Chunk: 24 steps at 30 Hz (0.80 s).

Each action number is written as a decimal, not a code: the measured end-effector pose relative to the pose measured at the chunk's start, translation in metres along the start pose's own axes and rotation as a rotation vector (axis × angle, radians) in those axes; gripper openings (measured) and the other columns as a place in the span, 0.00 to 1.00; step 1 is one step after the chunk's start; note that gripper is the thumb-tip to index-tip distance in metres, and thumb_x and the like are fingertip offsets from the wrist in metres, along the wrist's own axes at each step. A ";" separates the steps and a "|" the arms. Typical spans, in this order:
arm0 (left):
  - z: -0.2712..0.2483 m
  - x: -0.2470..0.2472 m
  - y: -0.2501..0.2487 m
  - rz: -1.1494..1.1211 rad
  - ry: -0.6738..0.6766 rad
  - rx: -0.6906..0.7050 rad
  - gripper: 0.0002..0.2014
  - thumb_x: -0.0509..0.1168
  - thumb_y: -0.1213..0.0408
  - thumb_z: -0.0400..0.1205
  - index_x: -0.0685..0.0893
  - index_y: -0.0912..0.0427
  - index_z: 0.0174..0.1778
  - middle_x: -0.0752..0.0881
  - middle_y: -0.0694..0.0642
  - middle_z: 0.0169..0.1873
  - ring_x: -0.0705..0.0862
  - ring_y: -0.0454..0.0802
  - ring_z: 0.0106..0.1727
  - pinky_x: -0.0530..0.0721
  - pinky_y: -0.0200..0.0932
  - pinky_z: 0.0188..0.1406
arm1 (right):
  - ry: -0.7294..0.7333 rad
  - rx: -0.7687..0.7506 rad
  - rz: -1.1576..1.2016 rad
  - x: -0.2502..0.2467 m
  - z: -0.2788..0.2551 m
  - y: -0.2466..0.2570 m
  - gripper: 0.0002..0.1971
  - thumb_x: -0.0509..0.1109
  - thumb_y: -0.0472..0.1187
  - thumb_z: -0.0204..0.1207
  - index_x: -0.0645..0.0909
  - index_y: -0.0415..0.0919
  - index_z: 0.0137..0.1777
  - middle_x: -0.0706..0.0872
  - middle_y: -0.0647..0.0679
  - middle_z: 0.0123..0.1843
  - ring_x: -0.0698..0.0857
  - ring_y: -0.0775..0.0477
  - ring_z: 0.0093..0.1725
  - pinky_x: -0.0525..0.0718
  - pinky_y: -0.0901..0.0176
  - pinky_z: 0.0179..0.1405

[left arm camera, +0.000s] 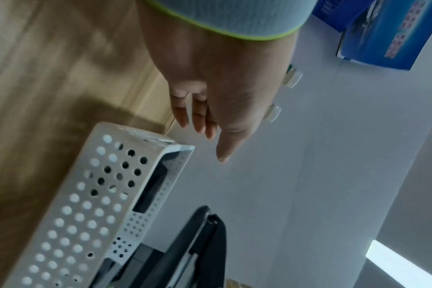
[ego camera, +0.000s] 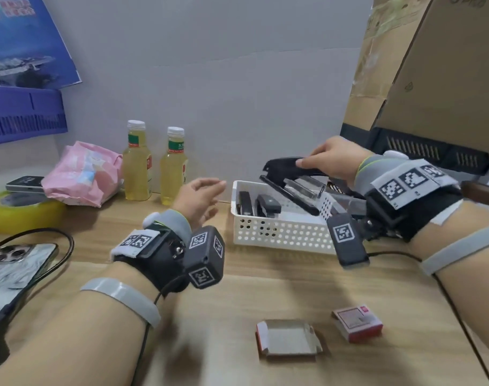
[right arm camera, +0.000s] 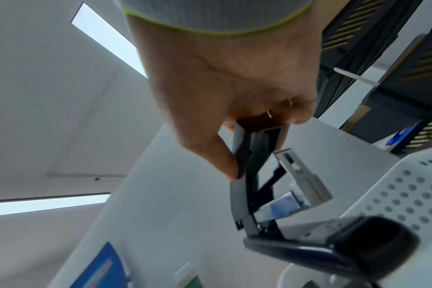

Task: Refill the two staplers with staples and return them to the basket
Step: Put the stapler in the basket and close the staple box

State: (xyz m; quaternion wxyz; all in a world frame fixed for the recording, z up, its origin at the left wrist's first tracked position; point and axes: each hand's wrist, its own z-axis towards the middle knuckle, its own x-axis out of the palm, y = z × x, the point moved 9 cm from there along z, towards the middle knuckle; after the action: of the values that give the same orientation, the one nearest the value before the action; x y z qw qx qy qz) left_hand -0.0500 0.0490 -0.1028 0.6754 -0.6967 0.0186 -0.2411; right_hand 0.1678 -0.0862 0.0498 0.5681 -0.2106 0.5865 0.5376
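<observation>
Black stapler, hinged open, hangs above the white basket at right of centre, my right hand clasping its top arm, likely for loading. My left hand hovers slack, holding nothing; staple boxes wait lower right.

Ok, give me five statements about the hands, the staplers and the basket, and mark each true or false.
1. The right hand grips an opened black stapler above the white basket. True.
2. The left hand holds a strip of staples. False: it holds nothing, its fingers loosely extended.
3. Two smaller black staplers lie in the basket. True.
4. Both small boxes near the table's front edge are closed. False: the open box shows its inside; the red box is closed.
5. The two yellow bottles stand inside the basket. False: they stand on the table left of it.
</observation>
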 end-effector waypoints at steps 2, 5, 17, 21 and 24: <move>0.011 0.001 0.025 0.043 0.007 -0.083 0.12 0.75 0.63 0.77 0.83 0.57 0.54 0.83 0.55 0.47 0.79 0.49 0.43 0.82 0.46 0.42 | -0.015 0.114 -0.074 -0.002 0.020 -0.012 0.18 0.75 0.54 0.76 0.82 0.37 0.46 0.82 0.43 0.38 0.80 0.40 0.39 0.71 0.57 0.33; 0.015 0.012 0.058 0.012 0.041 -0.143 0.19 0.75 0.62 0.77 0.81 0.59 0.62 0.83 0.56 0.46 0.79 0.49 0.39 0.82 0.43 0.35 | 0.043 0.195 -0.224 0.023 0.046 -0.021 0.18 0.73 0.49 0.78 0.79 0.35 0.57 0.80 0.43 0.40 0.80 0.40 0.41 0.74 0.57 0.39; 0.023 0.015 0.082 -0.037 0.133 -0.121 0.16 0.74 0.56 0.78 0.86 0.63 0.54 0.81 0.56 0.35 0.80 0.50 0.35 0.82 0.37 0.30 | 0.210 0.215 -0.170 0.111 0.081 -0.037 0.25 0.77 0.41 0.72 0.81 0.34 0.69 0.83 0.35 0.70 0.81 0.32 0.70 0.74 0.53 0.50; 0.011 0.017 0.077 -0.046 0.125 -0.119 0.20 0.72 0.55 0.80 0.79 0.65 0.60 0.79 0.57 0.33 0.80 0.50 0.31 0.84 0.39 0.30 | 0.227 0.200 -0.157 0.113 0.065 -0.037 0.22 0.74 0.41 0.77 0.81 0.33 0.68 0.84 0.35 0.66 0.83 0.32 0.66 0.75 0.53 0.50; 0.002 0.011 0.074 0.046 0.070 -0.136 0.28 0.73 0.48 0.78 0.76 0.68 0.60 0.79 0.59 0.33 0.81 0.49 0.28 0.83 0.41 0.26 | 0.211 0.172 -0.264 0.103 0.051 -0.027 0.13 0.66 0.41 0.83 0.81 0.35 0.62 0.82 0.40 0.48 0.82 0.40 0.45 0.81 0.54 0.44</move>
State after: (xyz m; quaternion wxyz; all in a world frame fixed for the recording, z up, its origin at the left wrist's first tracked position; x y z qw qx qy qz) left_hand -0.0171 0.0400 -0.1697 0.6310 -0.7313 0.0747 -0.2478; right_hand 0.1855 -0.0131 -0.0416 0.5851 -0.2913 0.6539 0.3811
